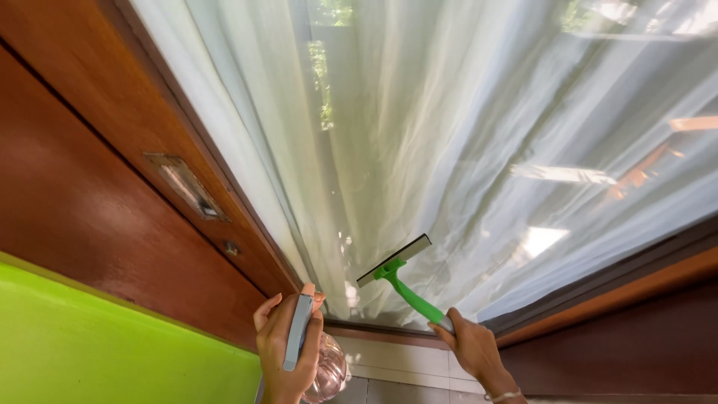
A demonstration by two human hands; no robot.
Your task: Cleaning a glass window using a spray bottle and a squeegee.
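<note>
My right hand (473, 346) grips the handle end of a green squeegee (404, 288). Its grey rubber blade rests against the lower part of a large glass pane (464, 150), behind which hangs a white curtain. My left hand (288, 346) holds a clear spray bottle (329, 370) by its grey-blue trigger head (298, 333), close to the pane's lower left corner. The bottle's body is partly hidden by my hand.
A brown wooden door frame (149, 97) with a recessed metal pull (187, 187) runs along the left. A lime-green wall (97, 337) lies below left. Dark wood frame (621, 329) borders the right. Light floor tiles (396, 370) show at the bottom.
</note>
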